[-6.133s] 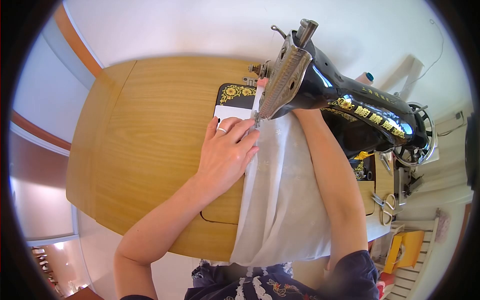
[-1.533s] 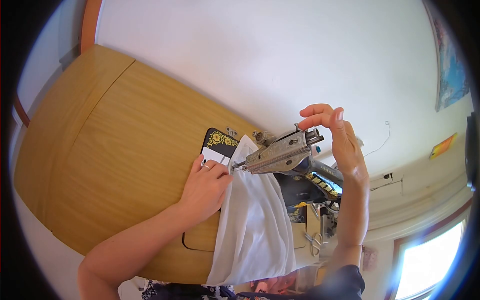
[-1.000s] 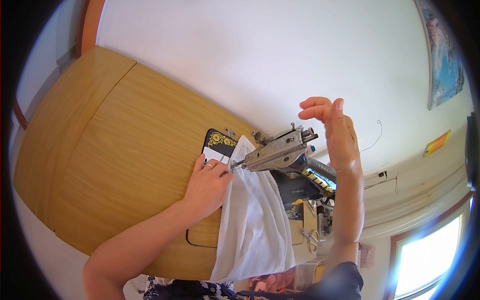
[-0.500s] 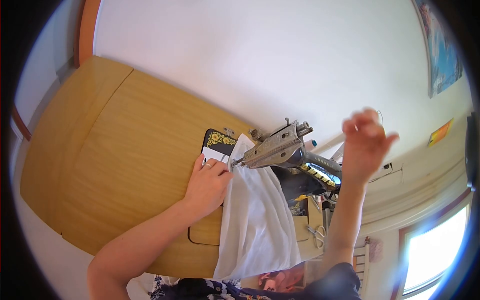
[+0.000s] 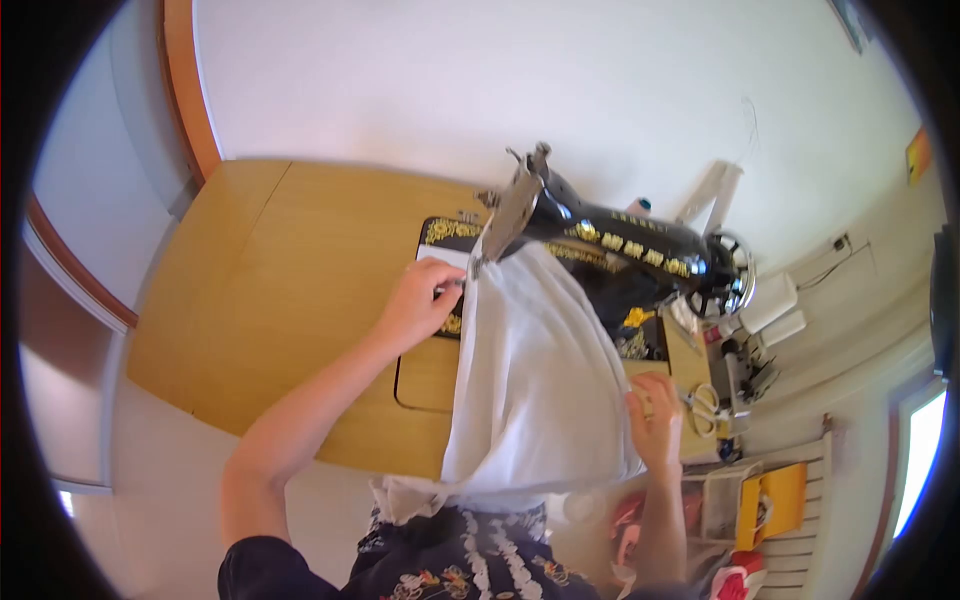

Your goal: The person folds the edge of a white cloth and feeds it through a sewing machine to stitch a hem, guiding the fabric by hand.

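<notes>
A length of white cloth [image 5: 540,380] runs from beneath the needle end of a black sewing machine [image 5: 640,240] down over the table's front edge. My left hand [image 5: 420,300] is beside the presser foot [image 5: 476,266], fingers bent and pinched at the cloth's left edge. At the cloth's right side, my right hand [image 5: 656,420] has its fingers curled on the edge. White-handled scissors [image 5: 706,410] lie just right of that hand. The cloth hides part of the machine bed.
The wooden table [image 5: 290,300] extends left, against the white wall. The handwheel [image 5: 735,275] is at the machine's right end. A thread spool [image 5: 638,207] stands behind the arm. Below right are a yellow box [image 5: 772,505] and a slatted rack [image 5: 815,500].
My right hand has come down from its raised position beside the machine to the cloth's right edge. The left hand stays near the needle, its fingers more bent. The view has shifted right.
</notes>
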### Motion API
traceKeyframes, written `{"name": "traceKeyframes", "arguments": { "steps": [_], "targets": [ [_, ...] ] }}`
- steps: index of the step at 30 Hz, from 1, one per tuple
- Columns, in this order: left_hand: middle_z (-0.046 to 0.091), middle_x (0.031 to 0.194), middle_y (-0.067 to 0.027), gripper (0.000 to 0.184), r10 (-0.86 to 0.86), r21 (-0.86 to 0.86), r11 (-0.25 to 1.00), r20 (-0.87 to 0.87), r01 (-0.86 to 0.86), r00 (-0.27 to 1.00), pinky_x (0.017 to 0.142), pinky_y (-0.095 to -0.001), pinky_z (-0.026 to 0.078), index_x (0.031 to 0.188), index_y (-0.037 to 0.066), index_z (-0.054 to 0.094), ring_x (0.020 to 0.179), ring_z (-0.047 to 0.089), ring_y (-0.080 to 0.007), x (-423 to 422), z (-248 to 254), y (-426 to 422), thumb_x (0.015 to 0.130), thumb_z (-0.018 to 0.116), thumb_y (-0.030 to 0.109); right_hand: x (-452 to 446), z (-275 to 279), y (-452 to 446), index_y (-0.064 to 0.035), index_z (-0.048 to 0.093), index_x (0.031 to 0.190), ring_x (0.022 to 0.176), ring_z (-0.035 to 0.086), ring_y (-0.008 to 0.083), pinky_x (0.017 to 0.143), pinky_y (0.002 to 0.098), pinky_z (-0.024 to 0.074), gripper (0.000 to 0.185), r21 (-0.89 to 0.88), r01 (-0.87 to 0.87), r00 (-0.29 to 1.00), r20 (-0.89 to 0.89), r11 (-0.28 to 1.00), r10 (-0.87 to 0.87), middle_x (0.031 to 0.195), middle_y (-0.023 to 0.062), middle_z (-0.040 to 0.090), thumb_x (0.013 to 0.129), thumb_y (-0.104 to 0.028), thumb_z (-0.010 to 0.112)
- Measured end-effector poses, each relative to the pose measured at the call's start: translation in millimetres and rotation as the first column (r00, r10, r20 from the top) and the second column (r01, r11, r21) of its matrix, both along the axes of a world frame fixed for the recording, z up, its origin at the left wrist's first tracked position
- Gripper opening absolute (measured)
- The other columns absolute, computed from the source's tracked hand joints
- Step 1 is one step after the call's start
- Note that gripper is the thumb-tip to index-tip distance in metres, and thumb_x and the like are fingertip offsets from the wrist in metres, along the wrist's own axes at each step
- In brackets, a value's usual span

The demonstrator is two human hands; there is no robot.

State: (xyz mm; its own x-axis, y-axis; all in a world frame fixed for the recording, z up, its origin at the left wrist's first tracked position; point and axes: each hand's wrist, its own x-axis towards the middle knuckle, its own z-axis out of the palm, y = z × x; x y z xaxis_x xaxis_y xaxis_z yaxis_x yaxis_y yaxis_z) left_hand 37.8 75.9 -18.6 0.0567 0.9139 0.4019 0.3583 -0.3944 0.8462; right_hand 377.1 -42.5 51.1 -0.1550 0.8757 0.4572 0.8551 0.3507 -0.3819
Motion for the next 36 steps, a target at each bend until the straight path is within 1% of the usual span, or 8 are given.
{"name": "traceKeyframes", "arguments": {
  "steps": [8, 14, 16, 22, 25, 28, 34, 36],
  "targets": [
    [0.060, 0.092, -0.0109, 0.029, 0.039, -0.038, 0.995, -0.689, -0.090, 0.724, 0.080, -0.0407, 0.043, 0.088, 0.006, 0.068, 0.093, 0.057, -0.0295, 12, 44, -87, 0.077, 0.073, 0.033, 36, -38, -28, -0.0013, 0.058, 0.096, 0.084, 0.054, 0.0365, 0.069, 0.0415, 0.0432, 0.016, -0.049, 0.116, 0.976, 0.191, 0.992, -0.104, 0.090, 0.0155, 0.058, 0.084, -0.009, 0.064],
    [0.057, 0.087, -0.0080, 0.027, 0.151, -0.008, 0.978, -0.669, -0.209, 0.728, 0.077, -0.0394, 0.038, 0.079, 0.008, 0.062, 0.092, 0.053, -0.0277, 37, 35, -129, 0.074, 0.074, 0.031, 43, -35, 14, -0.0020, 0.050, 0.088, 0.067, 0.044, 0.0162, 0.061, 0.0290, 0.0376, 0.013, -0.196, -0.061, 0.830, -0.555, 0.979, -0.059, 0.071, 0.0080, 0.046, 0.096, -0.012, 0.052],
    [0.058, 0.085, -0.0083, 0.024, 0.164, 0.021, 0.980, -0.639, -0.196, 0.752, 0.073, -0.0420, 0.040, 0.079, 0.007, 0.063, 0.088, 0.055, -0.0278, 40, 30, -135, 0.072, 0.074, 0.026, 45, -14, 34, -0.0014, 0.049, 0.088, 0.071, 0.037, 0.0100, 0.061, 0.0268, 0.0356, 0.014, -0.126, 0.025, 0.834, -0.544, 0.992, -0.090, 0.070, 0.0057, 0.043, 0.097, -0.012, 0.050],
    [0.064, 0.089, -0.0057, 0.013, 0.120, -0.543, 0.838, 0.090, -0.052, 0.989, 0.061, -0.0326, 0.047, 0.090, 0.006, 0.059, 0.077, 0.062, -0.0149, 44, 25, -156, 0.083, 0.067, 0.012, 35, 26, 55, -0.0037, 0.056, 0.099, 0.058, 0.057, 0.0318, 0.052, 0.0376, 0.0457, 0.018, 0.512, -0.025, 0.993, 0.110, 0.859, -0.037, 0.080, 0.0116, 0.059, 0.085, -0.007, 0.067],
    [0.063, 0.087, -0.0020, 0.016, 0.269, -0.609, 0.705, 0.704, 0.363, 0.657, 0.062, -0.0265, 0.046, 0.101, 0.004, 0.059, 0.076, 0.060, -0.0082, 50, 34, -177, 0.088, 0.064, 0.012, 38, 12, 49, -0.0041, 0.057, 0.103, 0.070, 0.060, 0.0310, 0.060, 0.0376, 0.0483, 0.028, 0.329, -0.011, 0.957, 0.276, 0.944, -0.085, 0.090, 0.0111, 0.061, 0.078, -0.004, 0.070],
    [0.063, 0.087, 0.0000, 0.027, 0.383, -0.643, 0.693, 0.711, 0.326, 0.590, 0.063, -0.0235, 0.045, 0.113, 0.003, 0.059, 0.072, 0.058, -0.0079, 53, 43, -198, 0.087, 0.065, 0.011, 28, 12, 41, -0.0050, 0.058, 0.108, 0.089, 0.060, 0.0313, 0.073, 0.0399, 0.0487, 0.038, 0.371, -0.024, 0.942, 0.321, 0.928, -0.104, 0.105, 0.0121, 0.059, 0.073, -0.004, 0.071],
    [0.067, 0.101, -0.0052, 0.031, 0.123, -0.696, 0.665, 0.458, 0.270, 0.880, 0.078, -0.0275, 0.050, 0.115, 0.001, 0.061, 0.086, 0.062, -0.0110, 33, 22, -239, 0.086, 0.067, 0.011, -24, -10, -6, -0.0054, 0.057, 0.116, 0.109, 0.052, 0.0351, 0.092, 0.0440, 0.0436, 0.048, 0.016, -0.364, 0.931, 0.016, 0.931, 0.364, 0.120, 0.0154, 0.053, 0.072, -0.008, 0.073],
    [0.067, 0.103, -0.0079, 0.031, 0.189, -0.579, 0.758, 0.634, 0.299, 0.750, 0.085, -0.0317, 0.050, 0.115, -0.001, 0.062, 0.094, 0.062, -0.0138, 24, 18, -259, 0.087, 0.066, 0.011, -33, -30, -26, -0.0058, 0.056, 0.119, 0.118, 0.049, 0.0343, 0.098, 0.0419, 0.0426, 0.050, -0.036, -0.428, 0.901, 0.061, 0.903, 0.430, 0.128, 0.0170, 0.050, 0.072, -0.009, 0.073]
  ]
}}
